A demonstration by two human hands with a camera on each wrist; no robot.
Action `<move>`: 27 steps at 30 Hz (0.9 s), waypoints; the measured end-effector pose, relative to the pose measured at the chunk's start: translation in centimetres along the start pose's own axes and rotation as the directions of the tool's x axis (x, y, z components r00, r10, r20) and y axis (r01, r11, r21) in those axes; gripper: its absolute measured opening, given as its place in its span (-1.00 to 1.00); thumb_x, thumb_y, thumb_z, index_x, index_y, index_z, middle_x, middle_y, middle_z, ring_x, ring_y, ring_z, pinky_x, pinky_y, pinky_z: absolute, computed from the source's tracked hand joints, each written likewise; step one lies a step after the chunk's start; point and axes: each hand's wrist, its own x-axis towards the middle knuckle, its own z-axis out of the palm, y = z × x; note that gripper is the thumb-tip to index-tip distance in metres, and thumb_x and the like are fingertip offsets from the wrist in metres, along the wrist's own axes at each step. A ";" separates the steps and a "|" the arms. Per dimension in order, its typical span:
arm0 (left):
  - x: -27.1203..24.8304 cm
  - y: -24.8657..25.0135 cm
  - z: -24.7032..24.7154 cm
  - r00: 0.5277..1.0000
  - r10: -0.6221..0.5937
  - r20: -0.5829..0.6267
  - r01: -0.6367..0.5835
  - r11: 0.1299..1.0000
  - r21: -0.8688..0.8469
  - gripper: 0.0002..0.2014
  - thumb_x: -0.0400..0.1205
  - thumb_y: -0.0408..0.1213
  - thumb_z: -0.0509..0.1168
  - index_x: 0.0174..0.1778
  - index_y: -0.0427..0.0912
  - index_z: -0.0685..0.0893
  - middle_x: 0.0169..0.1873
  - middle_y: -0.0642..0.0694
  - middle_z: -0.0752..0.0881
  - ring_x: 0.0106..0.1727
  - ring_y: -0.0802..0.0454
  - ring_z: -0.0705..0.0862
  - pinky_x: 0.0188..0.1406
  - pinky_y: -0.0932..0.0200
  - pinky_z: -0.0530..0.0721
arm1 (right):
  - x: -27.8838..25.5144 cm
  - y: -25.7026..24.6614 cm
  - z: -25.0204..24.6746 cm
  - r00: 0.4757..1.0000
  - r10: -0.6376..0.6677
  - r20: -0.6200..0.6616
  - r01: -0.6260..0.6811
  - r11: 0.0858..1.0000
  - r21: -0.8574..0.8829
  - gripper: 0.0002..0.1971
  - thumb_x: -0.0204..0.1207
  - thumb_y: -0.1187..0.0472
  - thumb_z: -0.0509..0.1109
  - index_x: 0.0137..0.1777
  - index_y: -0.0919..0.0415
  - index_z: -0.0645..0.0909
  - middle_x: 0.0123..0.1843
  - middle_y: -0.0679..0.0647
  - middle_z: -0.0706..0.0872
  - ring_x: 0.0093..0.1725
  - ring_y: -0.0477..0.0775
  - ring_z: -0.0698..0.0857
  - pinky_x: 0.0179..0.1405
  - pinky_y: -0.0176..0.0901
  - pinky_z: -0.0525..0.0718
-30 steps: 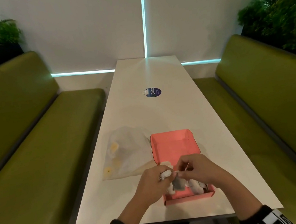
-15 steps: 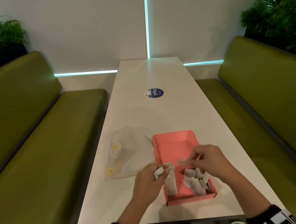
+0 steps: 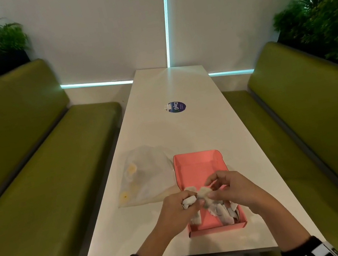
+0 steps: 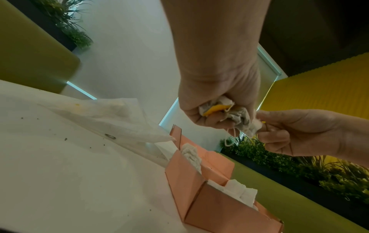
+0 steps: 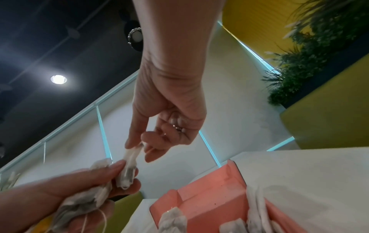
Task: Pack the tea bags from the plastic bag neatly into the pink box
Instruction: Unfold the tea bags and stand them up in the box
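The open pink box (image 3: 196, 165) lies near the table's front edge, with several white tea bags (image 3: 222, 214) packed in its near right part. Above its near left corner my left hand (image 3: 176, 209) grips a bunch of tea bags (image 4: 225, 112) with strings and a yellow tag. My right hand (image 3: 228, 187) meets it and pinches the top of one tea bag (image 5: 129, 167) sticking out of that bunch. The clear plastic bag (image 3: 147, 175) lies flat just left of the box, a few yellow tags showing inside.
A white table (image 3: 178, 135) runs away from me between two green benches (image 3: 41, 192). A round blue sticker (image 3: 175, 107) sits at mid table. Plants (image 3: 318, 15) stand behind both benches. Dark crumbs dot the table near the plastic bag (image 4: 111, 116).
My right hand, which was over the box's right side half a second ago, has come back left to the bunch and pinched a tea bag. The left hand stayed in place.
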 end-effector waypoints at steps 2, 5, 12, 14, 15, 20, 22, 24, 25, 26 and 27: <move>-0.1 -0.1 -0.1 1.000 0.016 0.020 -0.017 0.999 0.033 -0.73 0.52 -0.21 0.46 -0.43 0.25 0.66 -0.58 0.24 0.53 -0.49 0.29 0.45 -0.45 0.42 0.38 | 0.4 0.2 0.2 0.999 -0.038 -0.023 0.035 0.994 -0.100 -0.89 0.39 0.38 0.53 -0.21 0.17 0.70 -0.29 0.01 0.72 -0.53 -0.04 0.57 -0.47 -0.23 0.57; 0.1 -0.6 -0.4 0.997 -0.054 -0.054 0.061 0.989 0.134 -0.87 0.52 -0.13 0.45 -0.04 0.07 0.79 -0.24 0.20 0.75 -0.24 0.31 0.68 -0.24 0.37 0.62 | 1.1 0.7 0.3 0.924 -0.179 -0.339 0.024 0.910 -0.414 -0.85 0.46 0.16 0.50 -0.30 0.00 0.61 -0.27 -0.10 0.71 -0.39 -0.20 0.63 -0.31 -0.31 0.57; 0.0 -2.1 -1.2 0.942 -0.329 -0.073 0.331 0.865 0.378 -0.72 0.45 0.01 0.44 0.00 0.01 0.60 -0.18 0.06 0.72 -0.15 0.09 0.71 -0.14 0.17 0.65 | 1.2 2.1 1.1 0.988 -0.097 -0.123 0.004 0.803 -0.596 -0.95 0.45 0.10 0.48 -0.22 0.01 0.68 -0.32 -0.14 0.68 -0.28 -0.10 0.68 -0.17 -0.23 0.66; -0.3 -2.5 -1.0 0.919 -0.394 -0.021 0.361 0.818 0.448 -0.62 0.42 0.06 0.46 0.03 0.03 0.51 -0.10 0.03 0.70 -0.10 0.07 0.67 -0.17 0.22 0.58 | 1.6 2.5 1.6 0.993 -0.080 -0.090 0.012 0.809 -0.587 -0.95 0.44 0.13 0.48 -0.19 0.07 0.70 -0.33 -0.12 0.67 -0.30 -0.13 0.64 -0.17 -0.28 0.62; -0.4 -2.6 -0.9 0.908 -0.418 -0.004 0.369 0.797 0.478 -0.56 0.41 0.08 0.47 0.09 0.02 0.50 -0.02 0.01 0.70 -0.06 0.06 0.66 -0.16 0.23 0.56 | 1.8 2.7 2.0 0.998 -0.050 -0.026 0.025 0.804 -0.594 -0.97 0.44 0.21 0.47 -0.22 0.09 0.70 -0.34 -0.10 0.66 -0.33 -0.15 0.61 -0.22 -0.37 0.59; -0.8 -3.2 -0.8 0.876 -0.483 0.009 0.426 0.781 0.457 -0.39 0.37 0.07 0.52 0.27 -0.02 0.46 0.18 -0.06 0.60 0.02 0.07 0.54 -0.06 0.24 0.49 | 2.5 4.3 4.1 0.985 0.078 0.156 0.034 0.790 -0.613 -0.64 0.45 0.28 0.43 -0.45 -0.10 0.41 -0.41 -0.15 0.53 -0.42 -0.25 0.48 -0.45 -0.50 0.43; -0.8 -3.4 -0.8 0.879 -0.477 0.012 0.419 0.784 0.457 -0.43 0.38 0.07 0.52 0.23 -0.02 0.51 0.16 -0.04 0.64 -0.01 0.08 0.56 -0.08 0.24 0.52 | 3.0 5.1 4.8 0.984 0.106 0.141 0.014 0.754 -0.657 -0.67 0.43 0.16 0.45 -0.46 -0.11 0.41 -0.33 -0.11 0.55 -0.31 -0.16 0.51 -0.31 -0.36 0.52; -0.7 -3.4 -0.7 0.885 -0.466 0.010 0.411 0.791 0.454 -0.49 0.37 0.09 0.52 0.14 -0.03 0.57 0.10 -0.03 0.69 -0.05 0.09 0.59 -0.12 0.25 0.56 | 3.2 5.2 5.4 0.988 0.102 0.118 0.001 0.753 -0.658 -0.80 0.44 0.04 0.46 -0.36 -0.04 0.56 -0.24 -0.02 0.57 -0.20 -0.04 0.52 -0.19 -0.22 0.57; -0.7 -3.5 -0.6 0.887 -0.461 0.007 0.408 0.792 0.454 -0.51 0.37 0.10 0.52 0.11 -0.04 0.59 0.06 -0.02 0.69 -0.07 0.10 0.60 -0.15 0.27 0.55 | 3.3 5.2 5.6 0.989 0.096 0.114 0.002 0.758 -0.653 -0.86 0.47 0.03 0.44 -0.24 0.06 0.64 -0.26 -0.03 0.54 -0.20 -0.04 0.51 -0.18 -0.22 0.56; -0.7 -3.5 -0.6 0.886 -0.463 0.006 0.409 0.790 0.457 -0.53 0.38 0.08 0.51 0.10 -0.04 0.60 0.03 -0.01 0.69 -0.07 0.10 0.60 -0.16 0.28 0.53 | 3.4 5.2 6.0 0.989 0.102 0.104 -0.010 0.761 -0.648 -0.83 0.50 0.05 0.42 -0.11 0.15 0.68 -0.29 -0.06 0.51 -0.19 -0.04 0.51 -0.16 -0.23 0.55; -0.7 -3.5 -0.6 0.887 -0.461 0.006 0.407 0.789 0.461 -0.55 0.39 0.07 0.51 0.10 -0.03 0.61 0.01 0.01 0.68 -0.08 0.10 0.60 -0.17 0.28 0.52 | 3.6 5.5 6.2 0.993 0.092 0.081 -0.019 0.770 -0.638 -0.81 0.52 0.06 0.40 -0.05 0.18 0.68 -0.29 -0.06 0.52 -0.16 -0.02 0.54 -0.12 -0.21 0.56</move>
